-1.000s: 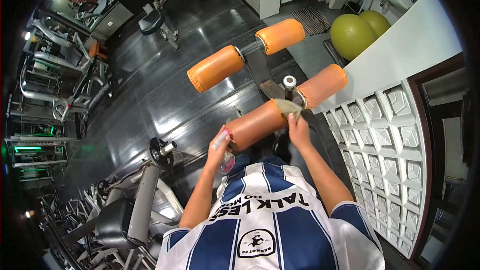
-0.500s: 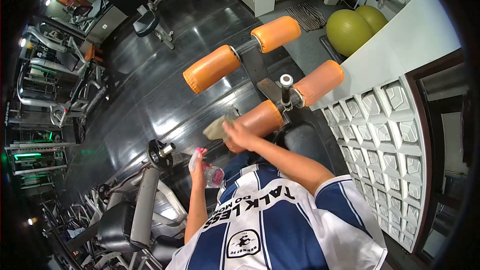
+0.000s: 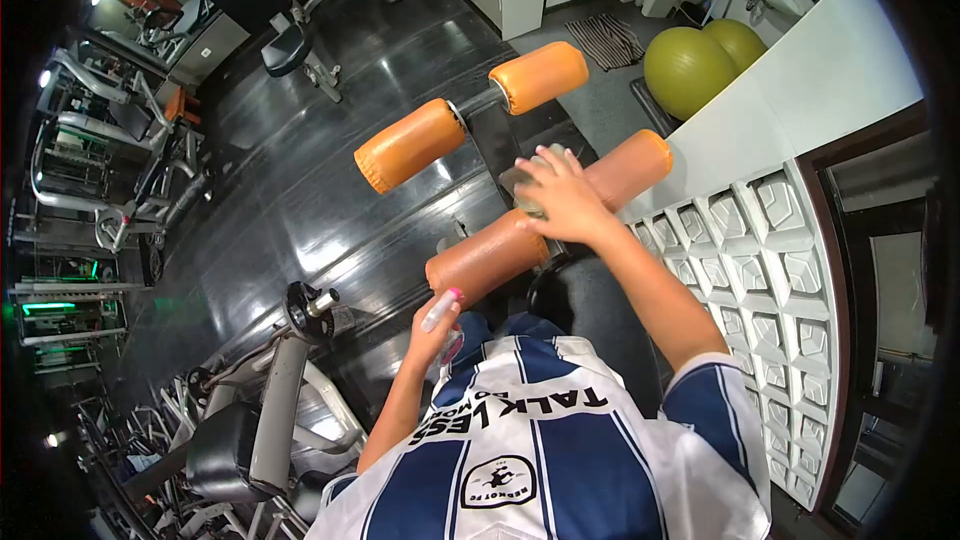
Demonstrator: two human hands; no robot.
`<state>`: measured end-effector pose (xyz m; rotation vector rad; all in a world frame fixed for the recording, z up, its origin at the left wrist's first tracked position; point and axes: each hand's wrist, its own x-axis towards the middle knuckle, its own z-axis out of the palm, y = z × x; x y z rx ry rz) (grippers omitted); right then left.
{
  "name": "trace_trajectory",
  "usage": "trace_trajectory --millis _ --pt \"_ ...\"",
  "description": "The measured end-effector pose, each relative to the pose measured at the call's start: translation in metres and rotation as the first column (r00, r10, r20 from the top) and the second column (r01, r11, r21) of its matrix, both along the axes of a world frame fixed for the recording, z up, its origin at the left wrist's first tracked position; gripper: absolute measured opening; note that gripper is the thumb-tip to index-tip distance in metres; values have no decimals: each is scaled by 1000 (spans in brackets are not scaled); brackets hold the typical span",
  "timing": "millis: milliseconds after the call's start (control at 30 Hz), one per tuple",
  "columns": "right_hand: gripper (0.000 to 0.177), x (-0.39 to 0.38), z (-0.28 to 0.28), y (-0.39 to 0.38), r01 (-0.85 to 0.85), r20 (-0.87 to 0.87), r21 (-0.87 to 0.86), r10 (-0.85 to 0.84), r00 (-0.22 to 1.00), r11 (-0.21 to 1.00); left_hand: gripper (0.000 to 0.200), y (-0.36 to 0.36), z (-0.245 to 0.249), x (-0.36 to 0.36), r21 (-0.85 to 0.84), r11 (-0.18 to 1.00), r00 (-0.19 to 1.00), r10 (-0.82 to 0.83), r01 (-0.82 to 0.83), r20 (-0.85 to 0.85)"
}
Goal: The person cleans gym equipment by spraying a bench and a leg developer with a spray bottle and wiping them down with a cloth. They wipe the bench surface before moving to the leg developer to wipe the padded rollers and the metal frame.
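My right hand [image 3: 565, 202] presses a greenish-grey cloth [image 3: 522, 183] over the metal post between the two nearer orange-brown rollers, its fingers spread across the cloth. My left hand [image 3: 433, 332] is wrapped round a clear spray bottle [image 3: 440, 310] with a pink nozzle, close to the lower end of the near left roller [image 3: 490, 255]. The near right roller [image 3: 630, 168] extends beyond my right hand. Two brighter orange rollers, one left [image 3: 408, 145] and one right [image 3: 540, 77], sit farther off on the same machine.
A black padded seat [image 3: 600, 310] lies under my right forearm. Gym machines [image 3: 235, 450] stand at the left. Green exercise balls [image 3: 688, 73] rest by the white partition [image 3: 770, 80] at the right. A striped mat [image 3: 605, 41] lies on the floor.
My right hand has moved with the cloth from the near left roller up and right to the central post. My left hand has moved right and slightly up with the bottle.
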<state>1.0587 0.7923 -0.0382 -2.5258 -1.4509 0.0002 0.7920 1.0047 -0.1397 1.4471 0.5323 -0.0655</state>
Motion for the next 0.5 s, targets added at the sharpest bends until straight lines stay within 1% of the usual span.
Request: trace_trajectory --millis 33,100,133,200,233,267,300,367,433,467,500 --pt "49 -1 2 2 32 -14 -34 -32 999 999 33 -4 3 5 2 1000 1000 1 -1 2" --pt "47 20 -9 7 20 -126 78 -10 992 997 31 -13 10 11 98 986 990 -133 137 -45" --pt "47 31 -14 9 18 -124 79 -8 992 997 30 -20 14 11 132 985 994 -109 111 -25" --pt "45 47 -16 16 98 -213 -46 -106 971 994 30 -27 6 2 153 981 993 -115 117 -20" --pt "45 56 -12 19 94 -209 -44 -101 973 995 30 -28 1 0 178 977 993 -119 119 -10" --pt "43 61 -5 23 114 -296 -95 -138 945 989 30 -29 10 -3 172 974 987 -131 145 -89" --pt "41 64 -4 27 127 -383 -147 -175 907 981 30 -30 12 -7 175 975 988 -122 138 -96" --pt "42 73 -17 29 102 -413 -112 -140 900 988 30 -33 15 -16 152 988 997 -26 37 -76" --pt "45 79 -30 27 278 -595 36 -203 778 960 31 -30 15 -24 124 992 996 -16 26 -83" --pt "46 82 -42 24 379 -821 47 -180 542 924 31 -30 16 -26 127 992 996 1 10 -90" --pt "46 78 -58 22 373 -824 48 -175 539 926 31 -30 18 -28 132 991 995 19 -7 -96"
